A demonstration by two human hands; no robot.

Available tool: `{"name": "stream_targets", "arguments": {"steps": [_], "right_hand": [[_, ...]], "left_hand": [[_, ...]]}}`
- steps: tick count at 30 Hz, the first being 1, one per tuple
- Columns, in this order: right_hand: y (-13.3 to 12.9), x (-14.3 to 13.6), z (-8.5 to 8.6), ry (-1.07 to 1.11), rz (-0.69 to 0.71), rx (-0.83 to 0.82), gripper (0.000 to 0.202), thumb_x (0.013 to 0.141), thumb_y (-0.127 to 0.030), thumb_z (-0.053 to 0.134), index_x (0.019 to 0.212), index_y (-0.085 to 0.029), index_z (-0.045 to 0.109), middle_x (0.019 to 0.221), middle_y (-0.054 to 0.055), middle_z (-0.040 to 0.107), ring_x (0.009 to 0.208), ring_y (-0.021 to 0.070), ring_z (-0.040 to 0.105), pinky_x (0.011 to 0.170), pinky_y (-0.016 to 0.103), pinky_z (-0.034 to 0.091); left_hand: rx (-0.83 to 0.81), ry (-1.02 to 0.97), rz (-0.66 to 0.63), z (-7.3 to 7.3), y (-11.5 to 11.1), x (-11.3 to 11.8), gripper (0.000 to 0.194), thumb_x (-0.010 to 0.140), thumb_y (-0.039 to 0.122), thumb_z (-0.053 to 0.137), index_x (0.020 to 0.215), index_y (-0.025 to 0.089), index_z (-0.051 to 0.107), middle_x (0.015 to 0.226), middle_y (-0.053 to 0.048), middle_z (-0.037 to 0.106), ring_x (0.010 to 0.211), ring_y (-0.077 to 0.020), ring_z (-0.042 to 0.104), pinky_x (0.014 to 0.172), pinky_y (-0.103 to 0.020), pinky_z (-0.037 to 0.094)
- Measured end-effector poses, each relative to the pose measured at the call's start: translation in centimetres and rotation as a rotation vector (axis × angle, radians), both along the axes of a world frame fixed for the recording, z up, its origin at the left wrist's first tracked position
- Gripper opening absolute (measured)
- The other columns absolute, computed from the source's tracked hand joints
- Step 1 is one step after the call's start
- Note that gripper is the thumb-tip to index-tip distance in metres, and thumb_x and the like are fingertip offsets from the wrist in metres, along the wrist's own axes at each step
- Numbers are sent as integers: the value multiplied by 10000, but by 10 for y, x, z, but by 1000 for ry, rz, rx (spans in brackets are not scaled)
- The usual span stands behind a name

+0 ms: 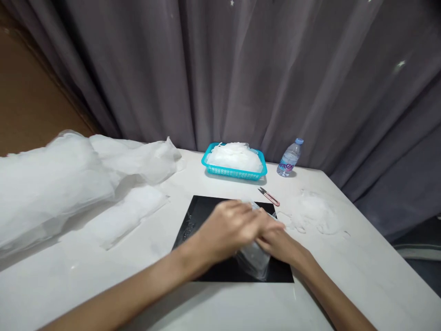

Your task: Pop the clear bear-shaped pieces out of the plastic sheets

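Both hands are together over a black mat [220, 271], with a sheer white piece of material [255, 261] between them. My left hand [229, 227] is closed over the upper part of the piece, its fingers reaching across toward the other hand and blurred by motion. My right hand [277, 239] is closed at the piece's right side, its fingertips partly hidden behind my left hand. The lower end of the piece hangs or lies loosely over the mat; whether it is a bag or a flat sheet I cannot tell. Pink-handled thread snips [270, 196] lie just beyond the mat.
A large heap of sheer white material [51, 179] covers the table's left side. At the back stands a turquoise basket [234, 174] filled with white pieces, beside a water bottle [290, 158]. Loose white threads [317, 211] lie right of the mat. A grey curtain [220, 69] hangs behind.
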State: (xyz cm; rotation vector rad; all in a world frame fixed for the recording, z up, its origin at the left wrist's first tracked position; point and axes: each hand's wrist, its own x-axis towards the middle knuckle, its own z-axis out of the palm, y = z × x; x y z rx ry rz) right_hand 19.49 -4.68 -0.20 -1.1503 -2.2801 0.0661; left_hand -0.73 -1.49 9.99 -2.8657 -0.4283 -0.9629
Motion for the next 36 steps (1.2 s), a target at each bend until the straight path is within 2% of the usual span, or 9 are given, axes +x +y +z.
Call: {"name": "stream_targets", "arguments": {"steps": [3,5,13,17,22,25,27,33,36], "right_hand": [[1,0,4,-40,72,-68,216,1061,-229,550,1204,-288,700,1119,69,679,1020,249,596,895,410,574],[1,-2,7,-55,60,-104,178,1068,-229,537,1168,-255,681,1114,81,661,1034,255,583,902,414,565],[-4,-4,16,-55,96,-167,159,1067,-112,454,1069,-242,546,1103,71,657,1100,257,577,945,420,532],[-6,2,15,101,29,-149,181,1071,-113,370,1111,-235,496,1055,77,604,989,229,596,868,374,535],[-13,11,33,207,-102,-330,71,1090,-282,444,1094,-235,497,1052,63,590,943,209,608,844,359,534],[-22,7,47,105,-54,-482,289,976,-474,688,1036,-235,535,1058,35,611,978,221,606,873,369,517],[-29,-1,52,46,-45,-480,447,852,-529,817,1044,-236,540,1065,29,616,996,242,602,888,386,510],[-43,-11,60,-79,-138,-199,190,984,-182,583,1162,-224,531,1106,78,640,1034,277,608,898,437,510],[-43,-6,61,-88,-136,-164,590,924,-441,739,1406,-236,468,1316,127,606,1202,334,584,966,488,535]], "left_hand": [[-243,66,183,-26,40,-17,334,1115,273,399,1016,181,704,757,-50,713,714,-212,688,707,-315,537],[-427,93,174,-44,51,-32,309,1079,166,397,1290,199,621,1036,-73,746,914,-224,709,805,-330,546],[-703,178,60,-78,26,-68,553,969,485,723,1470,320,560,1440,-92,594,1329,-302,578,1124,-422,470],[-667,163,37,-82,24,-65,488,981,442,717,1436,316,594,1332,-89,628,1224,-270,632,1036,-377,527],[-203,240,1,-93,23,-60,211,1094,269,514,1219,187,663,1042,-94,695,976,-258,670,910,-393,549],[-97,224,-35,-91,20,-60,228,1104,131,415,1176,151,630,991,-93,697,916,-241,667,893,-391,546],[-218,152,-2,-86,18,-59,201,1107,140,423,1209,160,595,1027,-85,693,931,-225,675,884,-366,547],[-649,-212,97,-56,12,-60,78,1077,272,574,1090,219,629,974,1,693,854,-138,678,763,-238,530],[-656,-370,134,-36,9,-61,102,1035,269,638,961,202,661,835,22,678,720,-112,633,661,-209,496]]}}
